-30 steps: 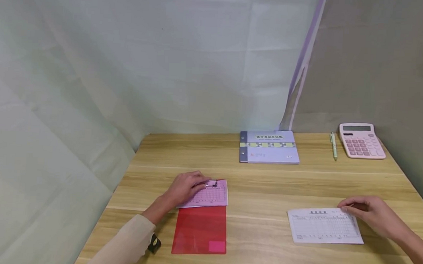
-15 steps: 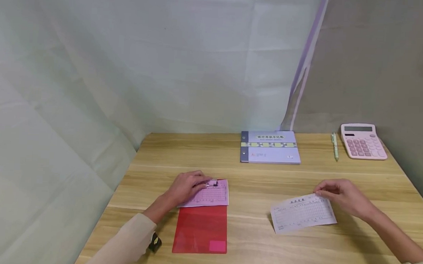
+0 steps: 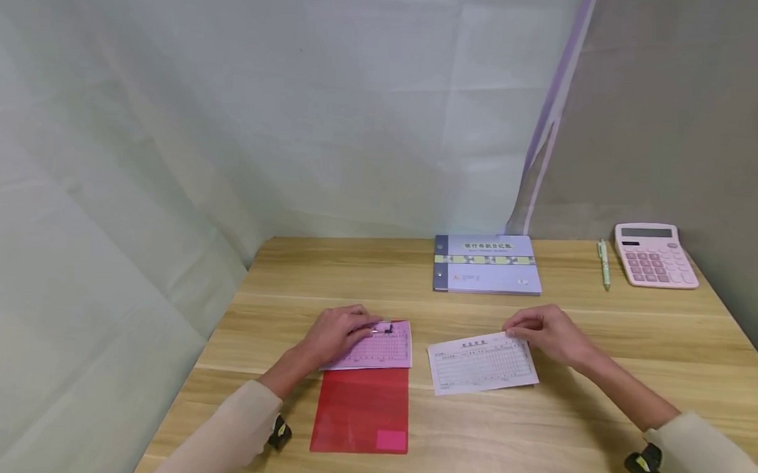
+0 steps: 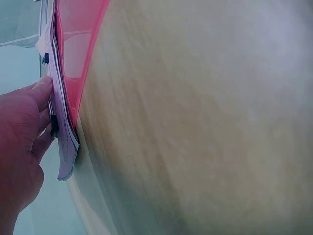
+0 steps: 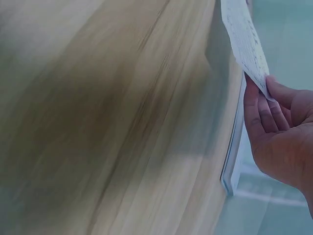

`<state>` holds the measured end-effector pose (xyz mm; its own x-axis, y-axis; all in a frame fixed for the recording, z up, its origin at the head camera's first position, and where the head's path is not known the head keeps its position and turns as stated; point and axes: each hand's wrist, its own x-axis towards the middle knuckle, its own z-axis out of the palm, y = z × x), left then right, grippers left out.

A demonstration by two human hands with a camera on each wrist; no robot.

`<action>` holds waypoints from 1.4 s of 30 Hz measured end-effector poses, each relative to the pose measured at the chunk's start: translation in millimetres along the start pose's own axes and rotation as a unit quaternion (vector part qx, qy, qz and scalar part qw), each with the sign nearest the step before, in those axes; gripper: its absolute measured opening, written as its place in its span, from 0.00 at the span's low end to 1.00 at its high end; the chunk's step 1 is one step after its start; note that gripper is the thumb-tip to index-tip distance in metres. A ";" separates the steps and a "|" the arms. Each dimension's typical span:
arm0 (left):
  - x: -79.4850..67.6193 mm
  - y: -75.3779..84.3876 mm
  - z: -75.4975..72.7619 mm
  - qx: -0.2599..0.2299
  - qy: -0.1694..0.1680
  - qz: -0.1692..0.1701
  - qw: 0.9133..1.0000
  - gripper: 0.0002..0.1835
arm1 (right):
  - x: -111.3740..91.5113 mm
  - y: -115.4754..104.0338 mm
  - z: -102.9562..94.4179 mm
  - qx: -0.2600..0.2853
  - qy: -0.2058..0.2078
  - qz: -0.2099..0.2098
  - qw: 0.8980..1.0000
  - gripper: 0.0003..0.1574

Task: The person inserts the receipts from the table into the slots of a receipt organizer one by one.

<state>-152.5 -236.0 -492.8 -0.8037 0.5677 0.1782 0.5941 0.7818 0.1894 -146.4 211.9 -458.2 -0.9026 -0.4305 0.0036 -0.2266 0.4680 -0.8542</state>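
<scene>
A translucent red clipboard [image 3: 360, 410] lies on the table, with a stack of pink printed forms [image 3: 382, 349] across its upper part. My left hand [image 3: 334, 335] is at the clipboard's top, fingers and thumb pinching the metal clip [image 3: 383, 328]. In the left wrist view the black clip ends [image 4: 54, 126] show beside my thumb, and the sheets' edges fan out slightly. To the right, my right hand [image 3: 549, 335] pinches a white printed form [image 3: 483, 365] by its upper right corner. The right wrist view shows this form [image 5: 244, 41] tilted between thumb and fingers, raised above the wood.
A bluish ledger book [image 3: 488, 265] lies at the table's back edge. A green pen [image 3: 604, 265] and a pink calculator [image 3: 656, 256] are at the back right. Pale cloth [image 3: 359, 121] hangs behind and left of the wooden table [image 3: 470, 455].
My right hand has carried the white form leftward across the table, from the right side to close beside the clipboard. My left hand has stayed at the clip.
</scene>
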 end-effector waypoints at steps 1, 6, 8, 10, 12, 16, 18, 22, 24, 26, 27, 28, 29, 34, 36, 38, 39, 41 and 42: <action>0.1 0.4 -0.5 -0.001 0.000 -0.001 1.000 0.16 | 3.1 -1.6 3.7 0.004 -0.001 0.000 1.000 0.05; 0.2 0.0 -1.8 -0.004 0.008 0.007 1.000 0.16 | 17.9 -8.5 20.9 0.020 -0.003 0.002 1.000 0.05; 0.2 -0.3 -1.9 -0.002 0.011 0.011 1.000 0.16 | 23.5 -10.6 29.1 0.020 -0.003 -0.005 1.000 0.05; 0.1 -0.5 -1.8 -0.002 0.012 0.012 1.000 0.16 | 28.5 -14.0 38.4 0.023 0.000 -0.019 1.000 0.04; -0.2 0.0 -2.1 -0.001 0.012 0.009 1.000 0.16 | 33.3 -17.6 47.9 0.018 0.002 -0.028 0.999 0.04; -0.7 0.9 -2.6 0.003 0.011 0.006 1.000 0.16 | 43.2 -25.7 66.0 0.008 0.006 -0.028 1.000 0.02; -0.6 1.4 -2.6 0.005 0.013 0.008 1.000 0.16 | 48.1 -29.4 74.3 0.004 0.006 -0.018 1.000 0.02; -0.3 1.1 -1.9 0.006 0.021 0.018 1.000 0.16 | 56.3 -35.7 89.1 -0.001 0.014 -0.008 1.000 0.02; -0.2 0.5 -1.5 0.007 0.024 0.020 0.999 0.15 | 59.9 -38.9 95.8 0.000 0.021 -0.003 1.000 0.02; -0.4 0.0 -1.3 0.010 0.023 0.018 1.000 0.15 | 63.2 -41.3 101.9 0.006 0.026 0.002 1.000 0.02; -0.4 -0.2 -1.3 0.011 0.020 0.017 1.000 0.15 | 64.9 -42.3 104.8 0.010 0.029 0.009 0.999 0.02; -0.5 -0.2 -1.4 0.012 0.017 0.015 1.000 0.16 | 65.9 -43.0 107.3 0.012 0.031 0.010 0.999 0.02; -0.5 0.0 -1.4 0.013 0.013 0.013 1.000 0.16 | 66.8 -43.2 109.5 0.013 0.032 0.010 0.999 0.02; -0.3 2.1 -2.0 0.015 -0.001 0.002 1.000 0.16 | 67.1 -42.5 112.9 0.019 0.026 0.033 0.999 0.08; -0.2 2.8 -1.8 0.016 0.000 0.001 1.000 0.16 | 66.2 -41.8 110.6 0.030 0.016 0.053 0.998 0.12; -0.2 3.0 -1.3 0.013 0.002 0.003 1.000 0.16 | 65.2 -40.9 107.2 0.042 0.001 0.064 0.997 0.13; -0.2 3.0 -1.2 0.012 0.003 0.003 1.000 0.16 | 64.9 -40.7 105.5 0.048 -0.005 0.069 0.996 0.13; -0.4 3.1 -1.2 0.010 0.005 0.003 1.000 0.16 | 64.7 -40.2 102.5 0.050 -0.016 0.065 0.996 0.11; -0.5 3.1 -1.5 0.009 0.005 0.002 1.000 0.16 | 64.8 -39.7 101.4 0.048 -0.020 0.059 0.997 0.10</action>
<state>-150.2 -234.3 -490.8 -0.8012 0.5678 0.1891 0.5963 0.7844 0.1710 -158.7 87.1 -476.8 -0.9049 -0.4085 -0.1194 -0.0816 0.4420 -0.8933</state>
